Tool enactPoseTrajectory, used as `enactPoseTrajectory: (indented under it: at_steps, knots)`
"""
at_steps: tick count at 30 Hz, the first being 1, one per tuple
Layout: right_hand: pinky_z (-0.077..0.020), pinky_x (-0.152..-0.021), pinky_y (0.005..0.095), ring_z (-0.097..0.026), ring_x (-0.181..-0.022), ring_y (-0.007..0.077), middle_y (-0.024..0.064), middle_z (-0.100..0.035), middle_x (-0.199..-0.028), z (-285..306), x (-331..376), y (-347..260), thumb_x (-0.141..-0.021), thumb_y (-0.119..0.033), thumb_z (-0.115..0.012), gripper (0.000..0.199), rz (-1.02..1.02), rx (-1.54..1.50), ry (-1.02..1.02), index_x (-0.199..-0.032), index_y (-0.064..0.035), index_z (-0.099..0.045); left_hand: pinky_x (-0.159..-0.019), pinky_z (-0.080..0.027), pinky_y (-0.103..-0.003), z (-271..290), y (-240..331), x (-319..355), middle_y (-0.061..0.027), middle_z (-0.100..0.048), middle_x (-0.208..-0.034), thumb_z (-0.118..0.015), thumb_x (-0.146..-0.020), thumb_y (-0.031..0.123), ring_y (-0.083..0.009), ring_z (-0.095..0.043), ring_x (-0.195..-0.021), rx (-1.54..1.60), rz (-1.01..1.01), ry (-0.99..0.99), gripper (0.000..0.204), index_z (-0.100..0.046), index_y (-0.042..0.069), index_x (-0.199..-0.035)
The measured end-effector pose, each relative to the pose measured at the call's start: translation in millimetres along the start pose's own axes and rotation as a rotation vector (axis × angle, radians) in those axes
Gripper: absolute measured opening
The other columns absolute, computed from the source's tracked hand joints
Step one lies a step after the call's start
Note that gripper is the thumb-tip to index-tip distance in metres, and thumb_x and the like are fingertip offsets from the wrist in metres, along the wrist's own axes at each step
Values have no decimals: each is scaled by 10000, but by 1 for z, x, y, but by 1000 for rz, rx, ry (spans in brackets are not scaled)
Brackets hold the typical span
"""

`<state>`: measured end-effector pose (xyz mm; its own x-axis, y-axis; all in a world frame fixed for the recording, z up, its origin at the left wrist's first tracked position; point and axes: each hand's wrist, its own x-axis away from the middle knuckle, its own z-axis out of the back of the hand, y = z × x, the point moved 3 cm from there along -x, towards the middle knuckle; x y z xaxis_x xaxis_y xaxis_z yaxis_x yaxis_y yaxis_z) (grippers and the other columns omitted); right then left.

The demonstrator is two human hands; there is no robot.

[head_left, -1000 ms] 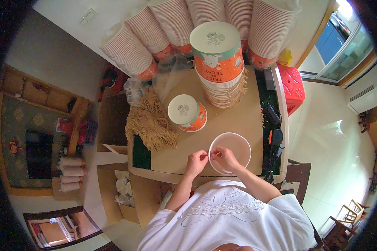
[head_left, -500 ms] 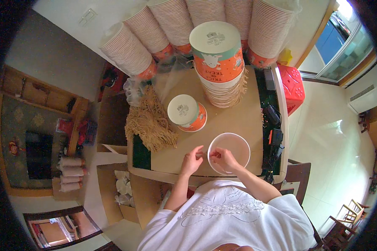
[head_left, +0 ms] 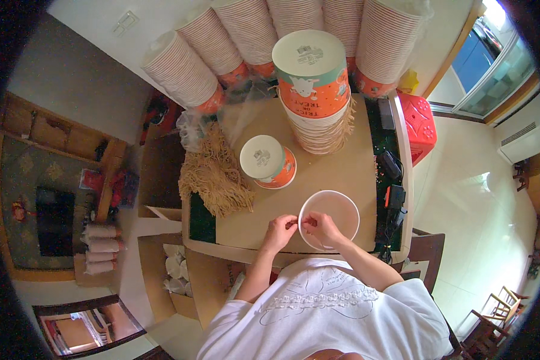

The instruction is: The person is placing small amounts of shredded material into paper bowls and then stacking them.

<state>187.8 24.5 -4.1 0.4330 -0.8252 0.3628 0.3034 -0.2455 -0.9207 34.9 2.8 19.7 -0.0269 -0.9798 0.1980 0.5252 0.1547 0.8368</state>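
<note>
A white-lined paper bucket [head_left: 344, 217] stands mouth up near the front edge of the table. My right hand [head_left: 322, 228] reaches inside it, fingers pinched together close to its left wall. Just outside that wall, the fingers of my left hand [head_left: 281, 233] are also pinched, at the bucket's side. Whatever either hand holds is too small or hidden to make out. Beyond them, a small orange and green paper bucket [head_left: 284, 172] sits upside down. Left of it lies a heap of tan twisted cords [head_left: 215, 183].
A tall stack of upside-down buckets [head_left: 313, 96], with cords hanging from its side, stands at the back. Several plastic-wrapped stacks of buckets [head_left: 189, 69] line the wall. Black adapters and cables [head_left: 392, 197] lie along the right edge, with a red stool [head_left: 417, 123] beyond.
My left hand has shifted slightly right, and its fingers have gone from spread to pinched against the bucket's side. The right hand stays inside the bucket, nearly in place.
</note>
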Motion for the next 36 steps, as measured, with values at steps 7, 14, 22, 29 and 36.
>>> enactPoseTrajectory:
  at_steps: [7, 14, 22, 29, 36]
  knots:
    - [-460, -572, 233, -551, -626, 85, 44, -600, -710, -1, -4, 12, -782, -48, -591, 89, 86, -70, 39, -845, 16, -588, -623, -473, -280, -2, 3, 1, -114, -638, -772, -608, -746, 73, -169, -612, -682, -48, 12, -3, 145, -615, 0, -870]
    - [-454, -639, 268, -550, -693, 105, 67, -619, -741, -3, -2, 7, -762, -66, -609, 100, 13, -118, -7, -839, -3, -599, -589, -475, -326, 1, -37, 1, -123, -621, -681, -589, -699, 60, -228, -616, -639, -145, 142, 150, 76, -593, 15, -760]
    - [-443, -561, 227, -524, -618, 73, 32, -588, -694, -6, -4, 15, -776, -15, -574, 86, 46, -96, -2, -855, 10, -594, -626, -470, -329, 7, -31, 1, -130, -611, -850, -587, -714, 67, -243, -608, -674, -40, 110, 152, 166, -591, 19, -873]
    - [-454, -648, 287, -558, -700, 124, 96, -625, -761, -3, 0, 7, -767, -78, -610, 127, 0, -52, -2, -863, 4, -598, -616, -462, -298, -7, -21, -3, -126, -628, -778, -571, -747, 64, -177, -593, -658, -47, 9, -52, 195, -605, 12, -931]
    - [-452, -647, 306, -560, -703, 130, 107, -621, -755, 3, 4, 3, -772, -137, -595, 152, 8, 16, 11, -869, -20, -593, -592, -464, -274, -9, -13, -1, -90, -630, -734, -573, -743, 34, -129, -585, -631, 30, -21, -43, 139, -602, 6, -876]
